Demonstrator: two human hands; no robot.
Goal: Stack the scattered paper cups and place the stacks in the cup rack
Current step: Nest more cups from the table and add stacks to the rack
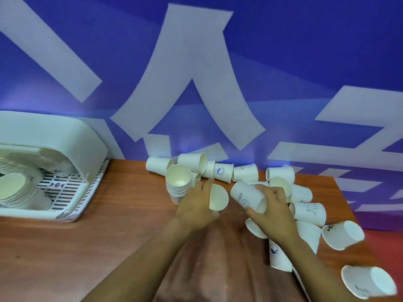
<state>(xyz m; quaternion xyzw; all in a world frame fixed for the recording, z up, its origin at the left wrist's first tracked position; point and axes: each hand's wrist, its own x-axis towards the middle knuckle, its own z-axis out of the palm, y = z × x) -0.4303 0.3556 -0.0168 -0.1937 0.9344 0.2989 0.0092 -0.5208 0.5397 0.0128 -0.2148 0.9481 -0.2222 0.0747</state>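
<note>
Head view: a brown wooden table (109, 236) runs along a blue wall with large white shapes (192, 62).

At 12 o'clock from the hands, an upright stack of paper cups (177, 182) stands on the table with its open mouth facing up. The left hand (196, 205) reaches forward just right of that stack and grips 1 single cup (218, 197) by its side, the cup's mouth turned toward the camera and to the right. The right hand (272, 210) is closed around the "HELLO" cup (246, 196), which lies tilted with its base toward 11 o'clock and its rim (261, 205) inside the fingers. The 2 held cups are near each other but apart.

From 12 o'clock round to 4 o'clock, loose cups (244, 173) lie scattered on their sides: a row against the wall, a cluster behind the right hand, and more under and beyond the right forearm, including a cup with a blue round logo (277, 253) at 5 o'clock and 2 blurred cups (368, 282) near the table's right edge.

At 9 o'clock, well apart from the hands, sits the white cup rack (72, 188) with a slotted tray floor and a curved white cover (54, 131). Stacks of cups (19, 188) lie inside it, mouths toward the camera.
</note>
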